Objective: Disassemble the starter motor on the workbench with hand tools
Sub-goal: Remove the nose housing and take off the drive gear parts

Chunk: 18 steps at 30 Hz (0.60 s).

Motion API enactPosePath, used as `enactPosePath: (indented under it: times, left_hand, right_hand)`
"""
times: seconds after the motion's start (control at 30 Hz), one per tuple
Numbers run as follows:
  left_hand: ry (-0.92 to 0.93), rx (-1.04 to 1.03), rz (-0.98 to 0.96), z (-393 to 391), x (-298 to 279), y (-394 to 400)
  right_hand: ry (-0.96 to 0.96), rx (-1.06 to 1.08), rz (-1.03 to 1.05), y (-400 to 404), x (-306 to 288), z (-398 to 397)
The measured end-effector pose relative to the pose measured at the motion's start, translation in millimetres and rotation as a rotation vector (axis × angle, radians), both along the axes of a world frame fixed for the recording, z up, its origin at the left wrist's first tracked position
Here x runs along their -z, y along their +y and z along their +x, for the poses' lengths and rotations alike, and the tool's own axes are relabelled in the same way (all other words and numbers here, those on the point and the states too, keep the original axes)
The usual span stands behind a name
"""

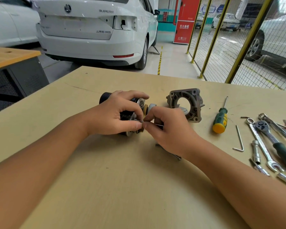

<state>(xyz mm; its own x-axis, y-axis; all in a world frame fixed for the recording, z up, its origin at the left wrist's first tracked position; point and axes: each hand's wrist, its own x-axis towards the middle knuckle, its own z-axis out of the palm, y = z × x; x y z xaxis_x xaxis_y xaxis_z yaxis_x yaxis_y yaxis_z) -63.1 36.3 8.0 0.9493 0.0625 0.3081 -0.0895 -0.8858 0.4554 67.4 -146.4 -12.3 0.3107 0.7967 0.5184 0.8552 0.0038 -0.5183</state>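
Note:
The black starter motor body (105, 96) lies on its side on the tan workbench (122, 187), its open end facing right. My left hand (112, 114) grips it from above, fingers curled over the metal end plate. My right hand (168, 131) pinches a thin metal pin (158, 124) at the motor's open end, right against my left thumb. The grey drive-end housing (185, 104) stands separate just to the right of my hands. The motor's inner parts are mostly hidden by my fingers.
To the right lie a green-and-yellow screwdriver (220, 119), an Allen key (238, 139), a ratchet (274, 139), a combination wrench (261, 146) and sockets (256, 152). Long bolts (169, 152) peek out under my right wrist. A white car (96, 30) and a mesh fence (229, 47) stand beyond the bench.

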Motion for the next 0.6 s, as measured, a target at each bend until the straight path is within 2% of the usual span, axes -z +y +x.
enactPosePath:
  times: [0.07, 0.17, 0.33, 0.4, 0.43, 0.47, 0.6]
  left_hand:
    - [-0.019, -0.004, -0.002, 1.2, 2.2, 0.4]
    - [-0.031, -0.004, 0.002, 2.1, 3.7, 1.0]
    - [-0.045, -0.001, 0.02, 3.3, 4.8, 2.7]
    - [-0.047, 0.0, 0.018, 3.8, 4.5, 2.2]
    - [-0.049, 0.002, 0.015, 3.7, 4.5, 1.7]
    - [-0.052, 0.003, 0.013, 3.7, 4.4, 1.3]
    - [-0.057, 0.006, 0.01, 3.3, 3.5, -1.1]
  right_hand:
    - [0.039, -0.006, -0.001, -0.1, 0.5, 0.0]
    - [0.199, -0.017, -0.04, 0.3, -1.0, 0.0]
    - [0.757, -0.071, -0.127, 1.2, -6.8, 0.5]
    - [0.921, -0.056, -0.152, 1.6, -6.8, -1.9]
    - [0.928, -0.042, -0.15, 2.1, -6.5, -2.7]
    - [0.857, -0.025, -0.14, 2.4, -5.9, -2.5]
    - [0.284, 0.017, -0.093, 1.9, -5.6, -3.1]
